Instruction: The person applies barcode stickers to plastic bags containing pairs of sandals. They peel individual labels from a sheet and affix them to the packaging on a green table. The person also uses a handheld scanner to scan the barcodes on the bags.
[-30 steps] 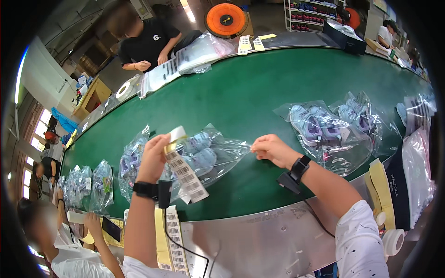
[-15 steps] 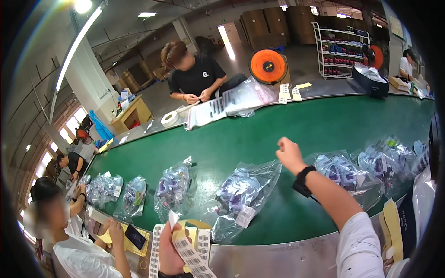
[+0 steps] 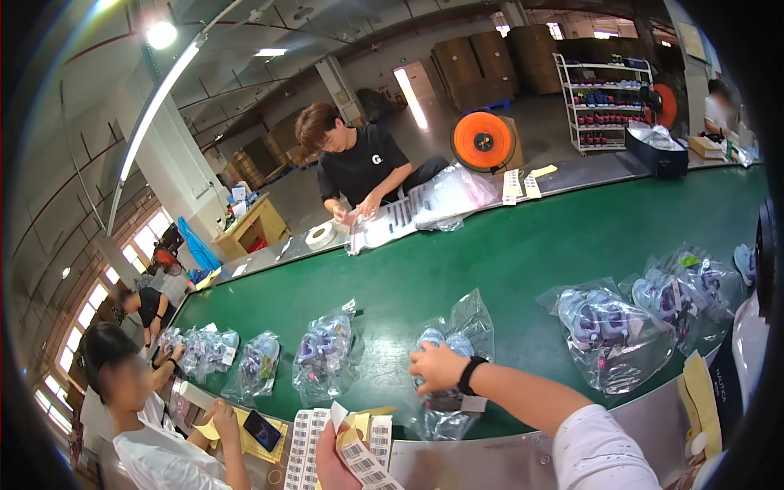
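My right hand (image 3: 437,367), a black watch on its wrist, presses down on a clear plastic bag (image 3: 469,327) holding purple shoes, which lies on the green conveyor belt (image 3: 506,261). A white tag (image 3: 472,403) sits on the near end of that bag. At the bottom edge, my left hand (image 3: 331,464) grips a strip of white barcode labels (image 3: 367,467) with yellow backing. Only part of that hand shows.
More bagged purple shoes lie on the belt at left (image 3: 327,355) and at right (image 3: 600,327). Label sheets (image 3: 300,445) rest on the near ledge. A person in a black shirt (image 3: 359,167) works across the belt beside an orange reel (image 3: 483,140). Another person (image 3: 155,441) sits at my left.
My left hand dropped from the bag to the near edge, still holding the label strip. My right hand drew back onto the bag, which slid left along the belt.
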The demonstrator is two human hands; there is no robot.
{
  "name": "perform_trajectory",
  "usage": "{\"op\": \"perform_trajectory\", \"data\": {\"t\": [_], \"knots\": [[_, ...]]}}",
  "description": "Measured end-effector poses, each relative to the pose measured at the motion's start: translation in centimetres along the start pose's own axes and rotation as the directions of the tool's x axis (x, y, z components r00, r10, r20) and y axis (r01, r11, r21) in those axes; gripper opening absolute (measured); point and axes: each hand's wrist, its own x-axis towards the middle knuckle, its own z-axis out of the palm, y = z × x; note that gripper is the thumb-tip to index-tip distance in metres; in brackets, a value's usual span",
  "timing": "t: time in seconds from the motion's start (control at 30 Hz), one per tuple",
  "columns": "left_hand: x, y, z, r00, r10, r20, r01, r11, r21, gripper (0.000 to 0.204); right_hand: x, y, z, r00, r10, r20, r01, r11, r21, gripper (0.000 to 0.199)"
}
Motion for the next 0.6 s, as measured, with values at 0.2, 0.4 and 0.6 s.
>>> {"op": "perform_trajectory", "data": {"t": [0.2, 0.4, 0.6], "knots": [[0.9, -1.5, 1.1, 0.988, -0.002, -0.154, 0.004, 1.000, 0.013, 0.031, -6.7, 0.4, -1.1, 0.929, 0.037, -0.367, -0.002, 0.995, 0.096, 0.046], [1.5, -3.1, 1.6, 0.852, -0.209, 0.481, 0.293, 0.950, -0.106, 0.058, -13.3, 5.7, -1.1, 0.814, 0.519, -0.262, -0.382, 0.817, 0.432, 0.042], [2.3, -6.8, 3.6, 0.431, -0.235, 0.871, 0.621, 0.778, -0.098, 0.073, -12.7, 2.2, -5.8, 0.769, 0.435, -0.468, -0.207, 0.863, 0.462, 0.022]]}}
